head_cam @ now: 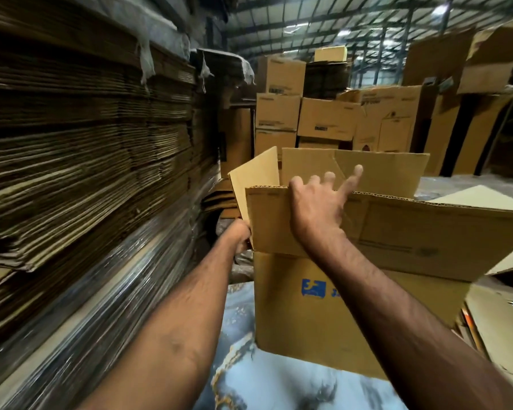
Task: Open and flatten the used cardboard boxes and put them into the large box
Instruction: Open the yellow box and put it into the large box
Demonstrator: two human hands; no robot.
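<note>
Hemmed in hard on the left by a tall wall of flattened cardboard [80, 137], wrapped in plastic film lower down. Blocked ahead by the raised flaps of the open box [332, 315], with stacked cartons [326, 119] well behind. Open room only over the marbled surface [249, 365] between stack and box.

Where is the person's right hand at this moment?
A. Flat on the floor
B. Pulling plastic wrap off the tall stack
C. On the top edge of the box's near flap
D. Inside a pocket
C: the right hand sits on the top edge of the near flap, fingers over it, while the left hand grips the box's left corner.
</note>
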